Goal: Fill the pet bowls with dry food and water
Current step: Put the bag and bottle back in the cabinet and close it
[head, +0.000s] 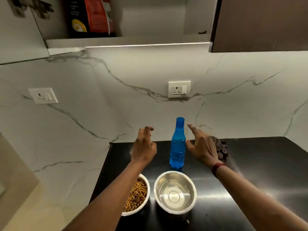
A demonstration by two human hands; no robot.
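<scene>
Fingers of the left hand are loosely curled and hold nothing, a clear gap from the bottle. On the right hand the index finger points straight up and the thumb reaches toward the bottle's side; I can't tell if it touches. It grips nothing either.

Between the 2 hands the blue plastic water bottle stands upright on the black countertop. It's translucent and ribbed, its blue cap on, with the left hand at its 9 o'clock and the right at its 3.

At the bottle's 6 o'clock sits a steel bowl with clear water in it. At 7 o'clock a 2nd bowl is heaped with brown kibble, partly under the left forearm. The bowls are just beside each other.

There's a red thread on the right wrist and a dark cloth behind it. A pet food bag stands on the shelf at 11 o'clock.
</scene>
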